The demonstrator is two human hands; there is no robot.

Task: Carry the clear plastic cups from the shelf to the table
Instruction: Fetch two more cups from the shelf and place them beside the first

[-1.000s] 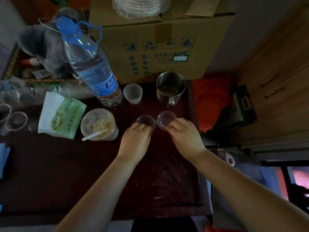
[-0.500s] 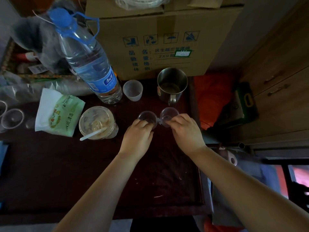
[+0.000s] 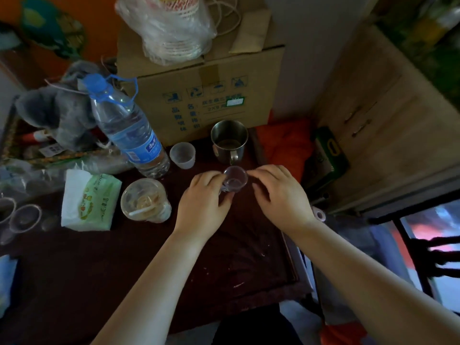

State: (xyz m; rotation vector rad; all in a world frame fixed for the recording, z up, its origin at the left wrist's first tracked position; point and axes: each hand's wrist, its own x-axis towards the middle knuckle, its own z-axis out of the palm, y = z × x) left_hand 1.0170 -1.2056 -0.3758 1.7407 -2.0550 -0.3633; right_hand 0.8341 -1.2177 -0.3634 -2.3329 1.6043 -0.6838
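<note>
A small clear plastic cup (image 3: 235, 179) sits upright just in front of the round steel mug (image 3: 229, 141) with a handle, above the dark brown wooden counter (image 3: 74, 265). The left hand (image 3: 205, 202) grips this cup from the mug's left-front side, fingers curled around its wall; a second clear shape seems nested at its lower edge, but the blur makes that uncertain. The right hand (image 3: 278, 195) is just beside the cup on the other side, its fingers loosely spread, with its fingertips (image 3: 251, 173) close to the rim; whether they touch it cannot be told.

Left of the mug stands a frosted white plastic cup (image 3: 183, 155), and further left a large clear water bottle (image 3: 127, 128) with a blue cap and label, leaning. Behind the mug is a brown cardboard box (image 3: 199, 95) with blue print, and a clear bag of stacked paper bowls (image 3: 171, 28) lies on top of it. Left and forward of the mug sit a lidded clear drink cup (image 3: 145, 200) with a white straw and a green-and-white tissue pack (image 3: 88, 200). Two more clear plastic cups (image 3: 23, 219) stand far to the mug's left, at the counter's edge. A grey plush toy (image 3: 57, 113) lies behind the bottle.
</note>
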